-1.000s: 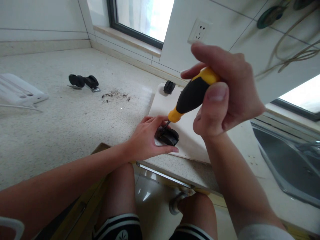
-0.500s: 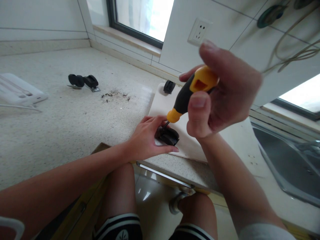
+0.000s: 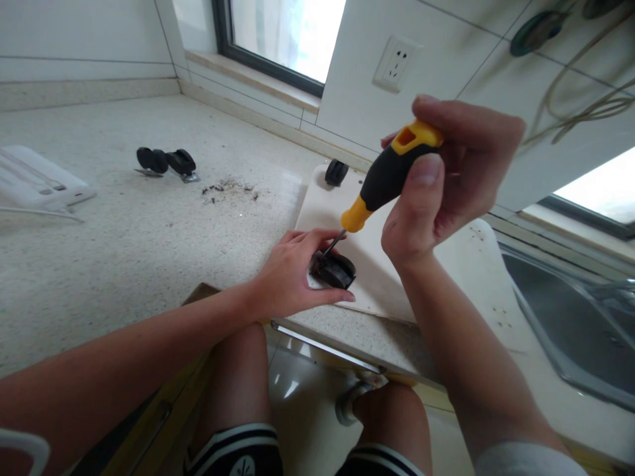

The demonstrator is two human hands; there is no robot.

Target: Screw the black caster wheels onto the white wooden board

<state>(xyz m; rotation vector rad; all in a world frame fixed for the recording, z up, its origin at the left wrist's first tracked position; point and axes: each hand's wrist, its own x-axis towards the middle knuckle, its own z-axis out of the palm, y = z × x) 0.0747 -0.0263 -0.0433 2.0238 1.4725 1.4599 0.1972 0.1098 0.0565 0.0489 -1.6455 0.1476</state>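
Head view: the right hand (image 3: 464,188) is closed around the handle of a yellow-and-black screwdriver (image 3: 389,173), its shank slanting down to the plate end of a black caster (image 3: 338,270). The left hand (image 3: 290,274) braces that caster between fingers and thumb, low on a white board (image 3: 372,281) lying on the counter (image 3: 124,264). The screw under the tip is hidden, so whether it is loose or tight cannot be told.

Farther out, a second caster (image 3: 336,172) sits at the board's far left corner; how firmly it is fastened is unclear. The board's right end bears bare screw holes (image 3: 502,317) and no caster. Two loose casters, one (image 3: 153,159) just beside the other (image 3: 181,160), lie well apart from the board, near scattered dark debris (image 3: 231,190). Judging by this, the work stands about halfway: two casters off, two on the board, with one under the tool.
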